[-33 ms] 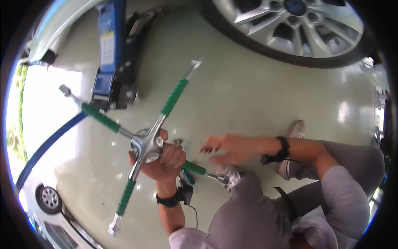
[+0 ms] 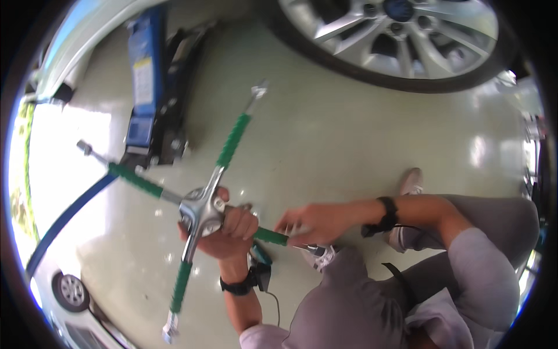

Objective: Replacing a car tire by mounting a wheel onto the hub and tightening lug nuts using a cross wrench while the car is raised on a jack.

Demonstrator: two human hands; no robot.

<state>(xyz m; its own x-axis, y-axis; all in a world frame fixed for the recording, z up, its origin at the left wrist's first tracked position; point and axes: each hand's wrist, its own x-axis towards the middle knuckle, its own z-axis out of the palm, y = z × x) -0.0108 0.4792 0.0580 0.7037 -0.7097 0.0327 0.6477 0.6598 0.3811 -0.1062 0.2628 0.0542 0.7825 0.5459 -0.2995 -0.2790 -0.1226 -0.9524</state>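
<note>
A four-way lug wrench (image 2: 201, 210) with chrome arms and green ribbed grips is held up in front of me. My left hand (image 2: 225, 235) is wrapped round it at the hub. One arm of the wrench runs from behind that hand toward my knee. Over the grip of this arm is my right hand (image 2: 314, 223), fingers apart and slightly curled. Whether its fingertips touch the grip I cannot tell. Below the left hand's fingers, a small teal and dark object (image 2: 261, 253) shows partly, its kind unclear.
A car wheel (image 2: 407, 43) with silver spokes stands at the far right. A blue and black floor jack (image 2: 145, 87) is at the far left, with a blue curved bar (image 2: 70, 203) nearby. Another car (image 2: 72, 291) appears at lower left. My shoe (image 2: 411, 181) rests on the floor.
My right hand has come down and left onto or just above the grip of the arm nearest my knee. The wrench has tilted slightly in my left hand, which keeps its hold.
</note>
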